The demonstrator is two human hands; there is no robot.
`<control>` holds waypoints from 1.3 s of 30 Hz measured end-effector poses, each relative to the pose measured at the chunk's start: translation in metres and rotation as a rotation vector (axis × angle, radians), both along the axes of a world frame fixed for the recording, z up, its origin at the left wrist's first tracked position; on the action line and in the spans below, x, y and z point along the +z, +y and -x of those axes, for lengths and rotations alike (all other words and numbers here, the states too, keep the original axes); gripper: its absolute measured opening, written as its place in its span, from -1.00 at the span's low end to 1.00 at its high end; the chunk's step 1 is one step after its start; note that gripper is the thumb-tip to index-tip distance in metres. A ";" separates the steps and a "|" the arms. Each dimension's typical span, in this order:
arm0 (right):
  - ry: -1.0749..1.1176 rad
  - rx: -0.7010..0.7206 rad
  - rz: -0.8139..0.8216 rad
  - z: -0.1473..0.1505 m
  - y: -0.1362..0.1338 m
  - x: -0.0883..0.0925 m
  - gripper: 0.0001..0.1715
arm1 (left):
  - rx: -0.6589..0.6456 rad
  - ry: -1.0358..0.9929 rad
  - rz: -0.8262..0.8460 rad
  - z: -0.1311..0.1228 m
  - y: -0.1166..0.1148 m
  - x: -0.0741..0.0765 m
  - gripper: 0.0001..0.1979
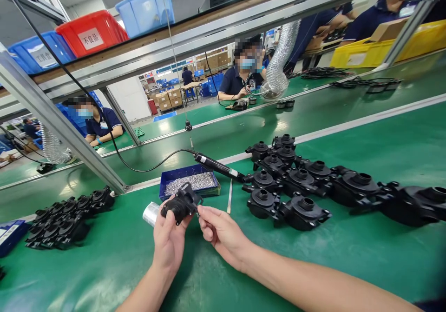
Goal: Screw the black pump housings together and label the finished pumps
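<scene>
My left hand [169, 242] is wrapped round a black plastic housing [181, 203], holding it tilted above the table. Thumb and forefinger of my right hand [218, 230] are pinched together at the housing's right edge; whatever is between them is too small to make out. Just behind the housing, a blue tray [163, 184] holds many small silver metal parts [195, 182]. A black electric screwdriver [218, 166] on a cable hangs at a slant, its lower end near the housings on the right. A white roll [150, 213] lies behind my left hand.
Rows of black housings stand on the green table at right [301, 179] and left [69, 219]. A thin pale stick [230, 195] lies near the tray. A metal frame post [80, 130] rises at left. Co-workers [237, 82] sit across the conveyor [223, 140].
</scene>
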State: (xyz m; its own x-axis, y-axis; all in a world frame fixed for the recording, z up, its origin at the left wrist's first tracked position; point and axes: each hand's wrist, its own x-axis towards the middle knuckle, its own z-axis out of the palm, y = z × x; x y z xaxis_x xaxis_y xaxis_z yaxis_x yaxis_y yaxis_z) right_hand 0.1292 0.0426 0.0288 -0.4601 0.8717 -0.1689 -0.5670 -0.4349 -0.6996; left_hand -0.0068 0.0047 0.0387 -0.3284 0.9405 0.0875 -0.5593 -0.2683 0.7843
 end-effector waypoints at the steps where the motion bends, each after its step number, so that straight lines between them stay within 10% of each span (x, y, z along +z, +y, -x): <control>1: 0.001 0.029 0.012 0.001 0.000 -0.002 -0.41 | 0.015 0.027 -0.012 0.002 0.000 0.001 -0.63; 11: -0.299 0.122 -0.263 -0.005 0.009 -0.008 -0.44 | -0.011 0.123 0.082 0.019 0.003 0.013 -0.53; 17: -1.086 -0.398 -1.096 -0.038 0.064 0.050 -0.65 | -0.369 0.242 0.393 0.022 0.000 0.015 -0.53; 22: -1.661 -0.163 -1.027 -0.039 0.123 0.080 -0.42 | -0.639 0.301 0.475 0.020 -0.002 0.003 -0.49; 27: -1.654 -0.075 -1.028 -0.037 0.133 0.081 -0.73 | -0.696 0.321 0.491 0.024 0.002 -0.006 -0.46; 32: -1.489 -0.327 -1.144 -0.043 0.105 0.106 -0.75 | -0.688 0.298 0.494 0.021 0.002 -0.007 -0.46; 35: -0.960 -0.401 -1.135 -0.034 0.081 0.117 -0.72 | -0.702 0.288 0.488 0.016 -0.002 -0.006 -0.46; 39: -0.242 -0.103 -0.924 -0.011 0.049 0.117 -0.63 | -0.721 0.274 0.491 0.010 -0.007 -0.006 -0.42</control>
